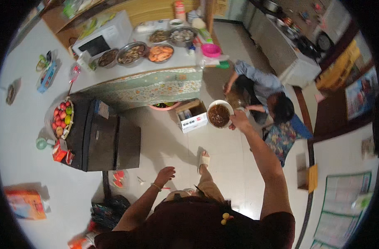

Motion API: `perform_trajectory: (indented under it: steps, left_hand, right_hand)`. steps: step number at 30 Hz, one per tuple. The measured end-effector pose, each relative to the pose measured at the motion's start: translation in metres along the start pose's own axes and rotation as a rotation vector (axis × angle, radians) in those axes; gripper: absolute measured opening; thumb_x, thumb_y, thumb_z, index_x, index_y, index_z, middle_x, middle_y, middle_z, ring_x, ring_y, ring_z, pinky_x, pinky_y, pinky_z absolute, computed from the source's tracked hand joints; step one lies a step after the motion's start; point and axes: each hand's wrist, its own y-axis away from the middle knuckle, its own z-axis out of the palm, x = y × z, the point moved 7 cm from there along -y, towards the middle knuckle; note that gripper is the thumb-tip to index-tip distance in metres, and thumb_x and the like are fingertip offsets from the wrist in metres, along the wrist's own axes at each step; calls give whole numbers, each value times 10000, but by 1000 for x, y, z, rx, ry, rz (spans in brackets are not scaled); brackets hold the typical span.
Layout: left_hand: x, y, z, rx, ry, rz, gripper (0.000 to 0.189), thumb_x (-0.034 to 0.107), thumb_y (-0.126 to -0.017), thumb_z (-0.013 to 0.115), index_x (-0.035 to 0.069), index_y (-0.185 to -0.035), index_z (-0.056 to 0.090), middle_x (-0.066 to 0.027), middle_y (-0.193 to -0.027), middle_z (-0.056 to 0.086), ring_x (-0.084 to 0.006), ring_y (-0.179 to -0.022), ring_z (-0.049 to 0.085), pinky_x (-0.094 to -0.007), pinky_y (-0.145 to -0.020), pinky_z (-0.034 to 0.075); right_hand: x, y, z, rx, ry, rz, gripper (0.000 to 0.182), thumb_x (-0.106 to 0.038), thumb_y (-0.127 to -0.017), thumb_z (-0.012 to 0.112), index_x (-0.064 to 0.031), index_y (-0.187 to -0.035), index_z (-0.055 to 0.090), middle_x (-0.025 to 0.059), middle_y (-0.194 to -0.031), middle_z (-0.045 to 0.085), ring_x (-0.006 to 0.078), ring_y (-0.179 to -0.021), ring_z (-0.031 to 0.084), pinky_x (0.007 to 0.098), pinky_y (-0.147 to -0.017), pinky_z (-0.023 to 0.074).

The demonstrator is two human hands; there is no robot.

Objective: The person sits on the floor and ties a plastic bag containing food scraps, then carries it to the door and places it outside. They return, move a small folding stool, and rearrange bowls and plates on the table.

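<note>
My right hand (239, 120) grips the rim of a white bowl (232, 108) and holds it out over the floor. Dark brown sauce or broth (219, 115) with small bits in it fills much of the bowl. My left hand (165, 176) hangs free at my other side, loosely curled with nothing seen in it. Just past the bowl, another person (259, 84) is low down by the floor, arms reaching forward. A white cardboard box (194, 123) with an open top stands on the floor left of the bowl.
A counter (114, 72) bears a bowl of cooked shrimp (160, 53), several metal bowls of food, a microwave (99, 37) and a pink basket (211, 50). A dark refrigerator (100, 137) with a fruit basket (71, 119) on top stands left. A floral-covered seat (281, 140) is at right.
</note>
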Motion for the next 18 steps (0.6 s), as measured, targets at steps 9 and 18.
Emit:
perform_trajectory:
  steps: [9,18]
  left_hand:
    - [57,-14,-48,425,199,-28,331,170,-773,538,29,-1070,498,-62,-912,579,-141,-728,572,-248,-595,435]
    - [36,-21,-103,628,465,-115,354,187,-782,511,21,-1093,477,-82,-919,580,-170,-728,575,-258,-592,440]
  right_hand:
    - [-175,-163,6,-241,231,-153,212,-39,-731,424,120,-855,491,164,-602,564,197,-434,568,296,-344,464]
    - [-341,-275,61,-363,321,-180,194,-66,-744,435,78,-830,532,133,-601,558,190,-432,560,286,-350,455]
